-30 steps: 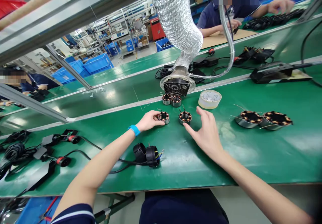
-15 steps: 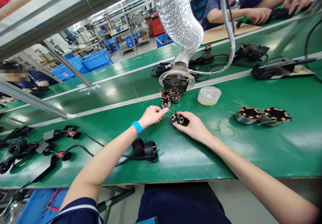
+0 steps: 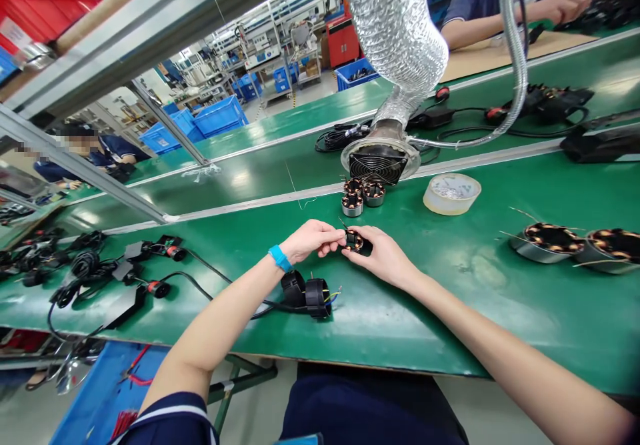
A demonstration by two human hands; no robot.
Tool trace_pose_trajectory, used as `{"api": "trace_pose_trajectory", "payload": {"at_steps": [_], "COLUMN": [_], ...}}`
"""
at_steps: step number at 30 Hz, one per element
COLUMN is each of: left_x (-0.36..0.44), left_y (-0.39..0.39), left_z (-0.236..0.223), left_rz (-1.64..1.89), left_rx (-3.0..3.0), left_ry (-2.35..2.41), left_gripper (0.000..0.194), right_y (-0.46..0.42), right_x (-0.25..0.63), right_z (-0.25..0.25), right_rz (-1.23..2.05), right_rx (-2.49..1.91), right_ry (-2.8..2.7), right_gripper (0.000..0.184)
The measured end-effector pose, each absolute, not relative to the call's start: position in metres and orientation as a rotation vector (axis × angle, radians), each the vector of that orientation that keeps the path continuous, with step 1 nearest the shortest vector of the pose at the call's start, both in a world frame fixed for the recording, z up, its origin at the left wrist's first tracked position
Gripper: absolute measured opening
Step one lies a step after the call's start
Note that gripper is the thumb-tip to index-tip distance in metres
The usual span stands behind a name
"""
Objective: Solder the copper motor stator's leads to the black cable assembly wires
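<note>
My right hand (image 3: 384, 253) is closed around a small motor stator (image 3: 355, 240) with copper windings, low over the green bench. Thumb and forefinger of my left hand (image 3: 315, 240) are pinched together at the stator's left edge; whatever lies between them is hidden. A thin wire end sticks up from the stator. Just behind it several similar stators (image 3: 353, 205) stand grouped under a fan-fronted duct (image 3: 379, 165). Closer to me, below my left wrist, lie two black round housings (image 3: 318, 298), one with coloured wires coming out.
A roll of clear tape (image 3: 451, 195) lies right of the fan. Two larger stators (image 3: 547, 241) sit farther right. Black cables and plugs (image 3: 159, 289) spread over the left side. A metal rail (image 3: 250, 203) runs behind. Co-workers' hands (image 3: 567, 6) are across the bench.
My left hand has come right, its fingertips now at the stator's edge. The right hand still holds the stator. The whole view has shifted, with bench things appearing farther right.
</note>
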State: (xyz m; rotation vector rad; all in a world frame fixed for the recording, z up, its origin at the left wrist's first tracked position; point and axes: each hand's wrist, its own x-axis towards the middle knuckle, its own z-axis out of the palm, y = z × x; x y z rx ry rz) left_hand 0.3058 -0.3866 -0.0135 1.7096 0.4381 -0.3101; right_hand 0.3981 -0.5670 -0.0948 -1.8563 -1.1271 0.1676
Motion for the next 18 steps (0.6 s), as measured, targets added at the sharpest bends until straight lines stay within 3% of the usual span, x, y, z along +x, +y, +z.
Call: {"api": "trace_pose_trajectory", "payload": {"at_steps": [3, 6, 9, 18], "left_x": [0.306, 0.308, 0.314, 0.332], "left_y": [-0.383, -0.379, -0.377, -0.365], "left_z": [-0.013, -0.013, -0.017, -0.016], "left_rz": [-0.161, -0.033, -0.111, -0.259], "left_rx": [1.809, 1.873, 1.792, 1.784], "left_ry": [0.487, 0.457, 0.387, 0.435], "left_gripper": [0.041, 0.03, 0.026, 0.05], "right_y": [-0.566, -0.566, -0.567, -0.568], "right_x": [0.395, 0.393, 0.393, 0.397], "right_z": [-0.101, -0.104, -0.102, -0.099], "right_rz": [0.136, 0.116, 0.153, 0.224], "right_rx": [-1.81, -1.758, -1.719, -1.665], "right_ry": [-1.11, -1.065, -1.055, -1.133], "right_gripper": [0.046, 0.048, 0.047, 0.046]}}
